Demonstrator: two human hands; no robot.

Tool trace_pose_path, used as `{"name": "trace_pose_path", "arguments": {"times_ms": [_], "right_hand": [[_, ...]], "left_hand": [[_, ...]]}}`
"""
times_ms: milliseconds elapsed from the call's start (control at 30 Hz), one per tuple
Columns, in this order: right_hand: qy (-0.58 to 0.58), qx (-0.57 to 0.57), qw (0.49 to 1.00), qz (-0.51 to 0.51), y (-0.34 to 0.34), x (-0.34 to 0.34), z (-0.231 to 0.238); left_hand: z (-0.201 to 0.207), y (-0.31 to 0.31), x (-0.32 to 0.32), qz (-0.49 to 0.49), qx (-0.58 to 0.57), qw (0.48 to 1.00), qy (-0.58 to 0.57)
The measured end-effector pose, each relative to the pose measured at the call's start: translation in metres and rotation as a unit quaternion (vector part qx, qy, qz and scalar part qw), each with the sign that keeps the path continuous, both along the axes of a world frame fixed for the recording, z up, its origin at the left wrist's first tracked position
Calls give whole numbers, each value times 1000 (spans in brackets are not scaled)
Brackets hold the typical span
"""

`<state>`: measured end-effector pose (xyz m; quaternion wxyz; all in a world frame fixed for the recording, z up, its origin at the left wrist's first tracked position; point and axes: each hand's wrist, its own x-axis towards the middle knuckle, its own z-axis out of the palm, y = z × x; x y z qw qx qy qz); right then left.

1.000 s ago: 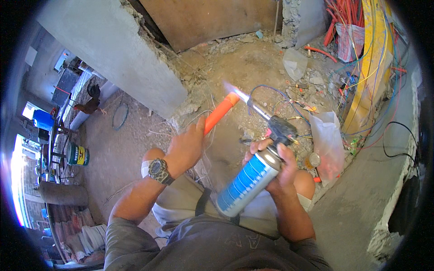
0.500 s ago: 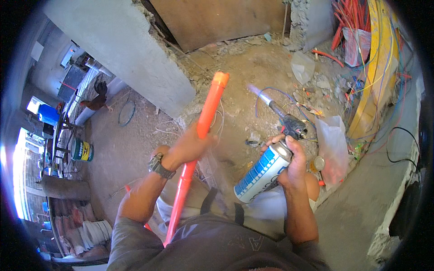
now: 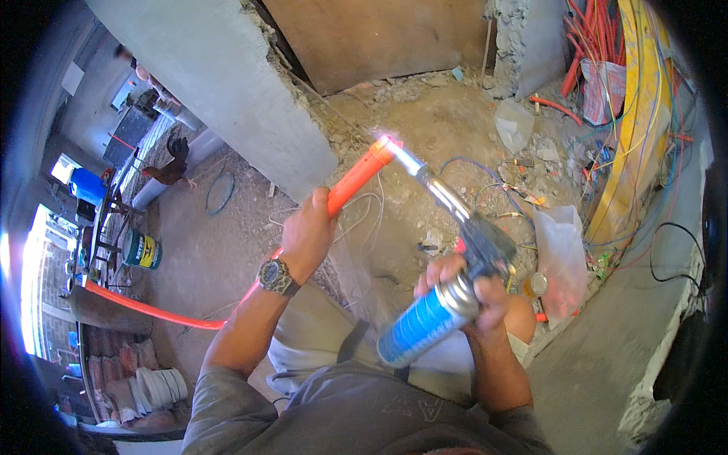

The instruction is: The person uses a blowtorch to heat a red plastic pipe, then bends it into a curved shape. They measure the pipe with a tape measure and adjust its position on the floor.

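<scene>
My left hand [image 3: 307,236] is wrapped round a long orange plastic pipe [image 3: 355,184], whose far part bends away to the left behind my forearm. The pipe's upper end is wider, like a socket. In my right hand [image 3: 485,299] is a blow torch [image 3: 451,199] screwed onto a blue and white gas canister [image 3: 425,320], tilted up to the left. A bluish flame [image 3: 412,163] from its nozzle meets the pipe's upper end, which glows pinkish-white at the lip. Some right-hand fingers are slightly blurred.
Rubble, loose wires and clear plastic bags [image 3: 563,258] lie on the dirt floor to the right, beside a yellow beam [image 3: 626,136]. A bundle of orange pipes [image 3: 599,38] stands at the back right. A grey broken wall [image 3: 220,83] rises ahead; a bucket [image 3: 142,250] and chicken [image 3: 168,163] are left.
The pipe has swung from steep to slanting, its lower length now reaching left. My right hand has brought the torch up and left, so the flame now touches the pipe's end.
</scene>
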<state>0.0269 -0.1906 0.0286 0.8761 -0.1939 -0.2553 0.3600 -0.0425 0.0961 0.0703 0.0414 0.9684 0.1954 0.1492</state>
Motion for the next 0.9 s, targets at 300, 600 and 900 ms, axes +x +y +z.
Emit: {"name": "trace_pose_path", "arguments": {"times_ms": [300,600,900], "right_hand": [[106,-55,992,-52,12,-14,0],[128,-48,986,-92,11,-10,-4],[87,-108,987,-80,5,-6,-2]], "left_hand": [[-19,1,7,-36,12,999,-35],[-22,-6,12,-41,12,997,-62],[-30,-9,16,-48,17,996,-68]]}}
